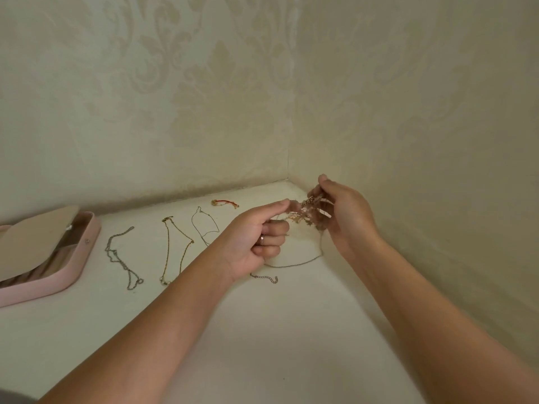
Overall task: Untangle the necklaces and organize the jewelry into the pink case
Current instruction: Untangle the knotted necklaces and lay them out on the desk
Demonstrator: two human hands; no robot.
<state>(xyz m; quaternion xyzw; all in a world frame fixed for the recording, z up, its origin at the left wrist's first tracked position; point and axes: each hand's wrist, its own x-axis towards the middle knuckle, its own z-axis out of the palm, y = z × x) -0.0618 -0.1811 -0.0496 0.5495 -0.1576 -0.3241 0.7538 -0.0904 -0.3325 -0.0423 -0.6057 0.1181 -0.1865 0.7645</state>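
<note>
Both my hands hold a tangled clump of chains (pixel 306 212) just above the white table near the wall corner. My left hand (pixel 256 237) pinches one side of the clump between thumb and forefinger, its other fingers curled. My right hand (pixel 341 211) pinches the other side with its fingertips. A thin chain (pixel 294 263) hangs from the clump and loops onto the table, ending in a clasp tail (pixel 265 277). The pink case (pixel 55 266) lies open at the far left.
Laid out on the white table (pixel 262 330) are a silver chain (pixel 122 258), a gold chain (pixel 175 249), a thin silver necklace (pixel 204 225) and a red cord bracelet (pixel 225 202). Patterned walls close the corner behind and to the right.
</note>
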